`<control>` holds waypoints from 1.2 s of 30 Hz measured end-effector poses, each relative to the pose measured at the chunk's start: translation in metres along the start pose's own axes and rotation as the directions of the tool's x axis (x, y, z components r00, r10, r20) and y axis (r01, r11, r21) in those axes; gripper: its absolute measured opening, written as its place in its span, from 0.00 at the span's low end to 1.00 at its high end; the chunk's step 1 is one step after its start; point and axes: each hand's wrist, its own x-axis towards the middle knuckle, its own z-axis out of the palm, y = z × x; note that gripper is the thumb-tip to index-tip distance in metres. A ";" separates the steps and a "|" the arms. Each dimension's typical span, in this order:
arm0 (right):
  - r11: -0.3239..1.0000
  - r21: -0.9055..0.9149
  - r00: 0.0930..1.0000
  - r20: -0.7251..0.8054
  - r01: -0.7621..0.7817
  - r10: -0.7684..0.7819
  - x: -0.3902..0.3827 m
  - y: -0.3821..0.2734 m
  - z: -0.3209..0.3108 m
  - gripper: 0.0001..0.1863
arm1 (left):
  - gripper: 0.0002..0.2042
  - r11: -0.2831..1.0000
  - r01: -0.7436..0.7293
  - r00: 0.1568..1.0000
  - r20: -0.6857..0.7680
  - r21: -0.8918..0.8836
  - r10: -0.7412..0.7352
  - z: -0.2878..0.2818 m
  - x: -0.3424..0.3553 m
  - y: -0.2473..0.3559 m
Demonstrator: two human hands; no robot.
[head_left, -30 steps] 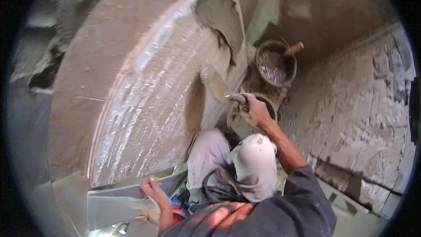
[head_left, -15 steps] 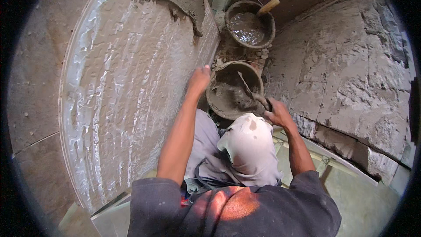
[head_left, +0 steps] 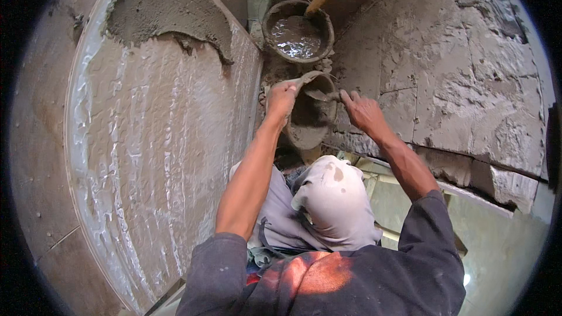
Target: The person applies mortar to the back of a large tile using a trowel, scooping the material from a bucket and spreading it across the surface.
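Note:
My left hand (head_left: 282, 103) grips the left rim of a dark bucket (head_left: 305, 138), which tilts to one side. Grey mortar coats the inside of the bucket. My right hand (head_left: 364, 111), at the bucket's right side, is closed round the handle of a trowel. The trowel's blade (head_left: 319, 95) reaches inside near the far rim; most of its handle is hidden by my fingers. Left of my hands leans a large tile (head_left: 146, 158) with a wet, streaky coat. A thick patch of grey mortar (head_left: 167, 11) sticks to its upper part.
Beyond the tilted bucket stands a second bucket (head_left: 328, 41) of murky water, with a wooden handle (head_left: 318, 2) poking out. A rough, mortar-smeared wall (head_left: 451, 76) runs along the right. My raised knee (head_left: 333, 199) is close below the near bucket.
My left hand has moved from beside the tile onto the bucket's rim, and the bucket has gone from upright to tilted. My right hand has shifted farther out with the trowel.

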 end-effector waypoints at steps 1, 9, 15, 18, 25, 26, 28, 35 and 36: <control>1.000 -0.016 1.000 -0.026 -0.007 0.007 0.004 0.004 0.009 0.20 | 0.14 0.996 -0.064 0.998 -0.004 0.062 0.064 0.003 0.001 0.002; 0.983 0.168 0.975 0.218 -0.075 0.037 0.004 0.000 0.079 0.15 | 0.12 0.950 -0.226 0.973 0.000 0.217 0.231 0.015 -0.004 0.002; 0.918 0.353 0.879 0.477 -0.182 -0.010 -0.025 -0.034 0.103 0.19 | 0.12 0.960 -0.254 0.967 0.008 0.121 0.255 -0.002 -0.002 -0.004; 0.806 0.548 0.938 0.346 -0.223 0.024 -0.046 -0.044 0.143 0.23 | 0.12 0.970 -0.235 0.971 0.027 -0.064 0.237 0.004 0.004 -0.007; 0.595 0.759 0.940 0.341 -0.263 -0.020 -0.044 -0.084 0.129 0.25 | 0.12 0.970 -0.245 0.970 -0.003 -0.001 0.245 -0.007 -0.007 -0.009; 0.528 0.779 0.910 0.415 -0.339 -0.027 -0.040 -0.091 0.117 0.29 | 0.12 0.977 -0.211 0.977 -0.014 0.010 0.211 -0.012 -0.008 -0.012; 0.490 0.807 0.911 0.409 -0.330 -0.059 -0.042 -0.086 0.117 0.31 | 0.12 0.988 -0.155 0.988 -0.013 0.024 0.155 -0.010 -0.008 -0.013; 0.331 0.854 0.901 0.434 -0.402 -0.026 -0.061 -0.081 0.140 0.40 | 0.12 0.954 -0.085 0.996 -0.031 -0.288 0.080 -0.006 -0.003 -0.006; 0.300 0.852 0.887 0.461 -0.430 -0.037 -0.057 -0.091 0.130 0.40 | 0.12 0.944 -0.049 0.999 -0.035 -0.327 0.040 -0.022 -0.002 -0.010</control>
